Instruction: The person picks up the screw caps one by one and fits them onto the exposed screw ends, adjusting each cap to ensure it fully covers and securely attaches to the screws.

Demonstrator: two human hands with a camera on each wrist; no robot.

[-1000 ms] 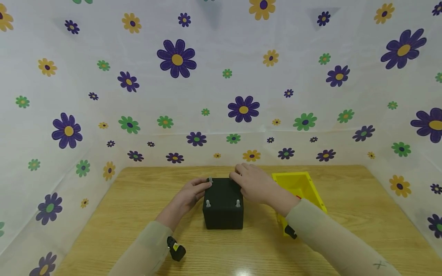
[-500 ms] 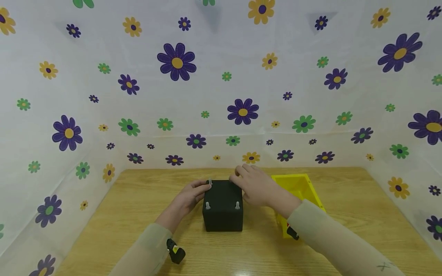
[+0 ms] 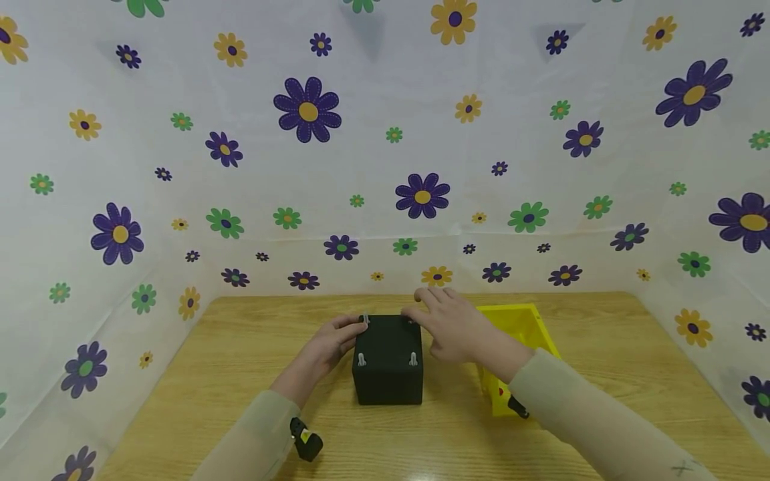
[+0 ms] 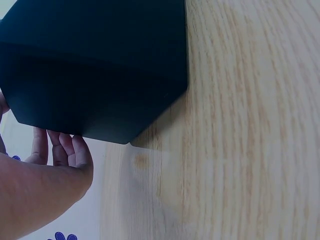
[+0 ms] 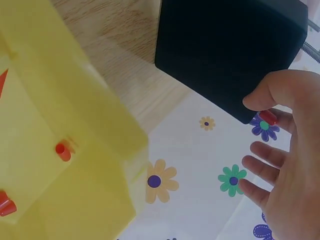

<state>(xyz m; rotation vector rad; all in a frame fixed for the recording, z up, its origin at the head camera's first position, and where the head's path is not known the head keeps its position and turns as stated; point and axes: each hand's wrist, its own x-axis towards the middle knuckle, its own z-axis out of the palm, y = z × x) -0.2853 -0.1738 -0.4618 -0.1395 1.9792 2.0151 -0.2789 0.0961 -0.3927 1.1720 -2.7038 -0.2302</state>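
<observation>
A black box stands on the wooden table, with upright silver bolts at its top corners. My left hand grips its far left corner, thumb by the bolt there and fingers round the back. At the far right corner is my right hand. Between its thumb and index finger it pinches a small red cap, while the other fingers are spread loosely. The bolt at that corner is mostly hidden by the hand in the head view.
A yellow bin stands right of the box, partly under my right forearm. Loose red caps lie inside it. A white flowered cloth encloses the table's back and sides.
My right hand has shifted slightly right at the far right corner, its fingers spreading a little. The left hand and the box stay in place, and the head view has tilted slightly.
</observation>
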